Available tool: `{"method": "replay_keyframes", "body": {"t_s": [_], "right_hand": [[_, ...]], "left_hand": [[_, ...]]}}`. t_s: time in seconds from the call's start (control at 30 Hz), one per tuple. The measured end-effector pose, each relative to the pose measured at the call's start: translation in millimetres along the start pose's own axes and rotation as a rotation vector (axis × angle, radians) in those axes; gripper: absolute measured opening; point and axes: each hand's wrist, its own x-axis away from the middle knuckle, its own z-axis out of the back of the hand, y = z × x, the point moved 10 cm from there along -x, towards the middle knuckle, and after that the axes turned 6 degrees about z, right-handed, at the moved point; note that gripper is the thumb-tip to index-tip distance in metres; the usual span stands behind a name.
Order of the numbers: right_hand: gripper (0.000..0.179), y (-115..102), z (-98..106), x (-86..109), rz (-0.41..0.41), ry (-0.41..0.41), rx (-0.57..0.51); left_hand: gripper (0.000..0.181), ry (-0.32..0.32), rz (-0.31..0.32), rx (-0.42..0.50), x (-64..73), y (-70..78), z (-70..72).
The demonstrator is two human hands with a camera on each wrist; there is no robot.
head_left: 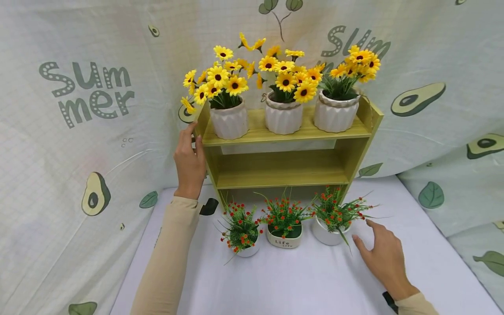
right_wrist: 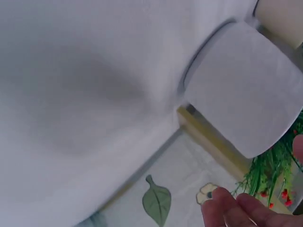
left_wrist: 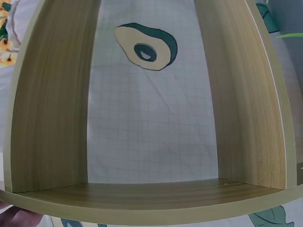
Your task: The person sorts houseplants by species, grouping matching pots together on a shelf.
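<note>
My left hand (head_left: 190, 161) rests against the outer left side of a two-tier wooden shelf (head_left: 281, 168), near its top, fingers pointing up. In the left wrist view, a fingertip (left_wrist: 21, 217) shows beside the shelf's side panel (left_wrist: 156, 203). At the front right, my right hand (head_left: 383, 253) is held with fingers spread toward a round white pot (head_left: 328, 234) of red-flowered grass (head_left: 336, 212). That pot (right_wrist: 246, 90) appears close up in the right wrist view, with the right fingers (right_wrist: 227, 208) below it, apart from its wall.
Three white ribbed pots of yellow flowers, left (head_left: 230, 122), middle (head_left: 283, 116) and right (head_left: 336, 113), stand on the shelf top. Before the shelf sit a "Life" planter (head_left: 284, 242) and a small white pot (head_left: 249, 250) on the white table (head_left: 299, 280). A printed cloth (head_left: 98, 157) hangs behind.
</note>
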Motion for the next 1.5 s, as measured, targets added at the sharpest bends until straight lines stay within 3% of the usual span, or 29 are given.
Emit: {"method": "replay_keyframes", "body": {"t_s": [0.2,0.47,0.73,1.07,1.23,1.5], "right_hand": [[0.068,-3.9,-24.9,2.7,-0.002,-0.123,-0.057],[0.084,-6.0,-46.2,-2.5,-0.072,-0.228,-0.149],[0.093,-2.9,-57.5,-11.3,-0.096,-0.217,-0.251],[0.103,-7.9,-68.0,-25.0,-0.036,-0.179,-0.339],[0.096,-11.3,-69.0,-29.9,-0.016,-0.154,-0.382],[0.089,-8.9,-71.6,-30.8,-0.053,-0.161,-0.405]], "left_hand": [[0.036,0.000,0.005,0.004,-0.2,-1.2,-1.3],[0.036,-0.004,0.006,0.004,0.6,-0.1,-0.5],[0.036,-0.004,0.008,-0.005,0.1,0.0,0.2],[0.036,-0.002,0.001,-0.005,0.3,-1.1,-0.4],[0.036,0.000,0.000,-0.004,0.3,-1.1,-0.1],[0.035,0.000,0.004,0.001,0.2,-0.8,0.4]]}}
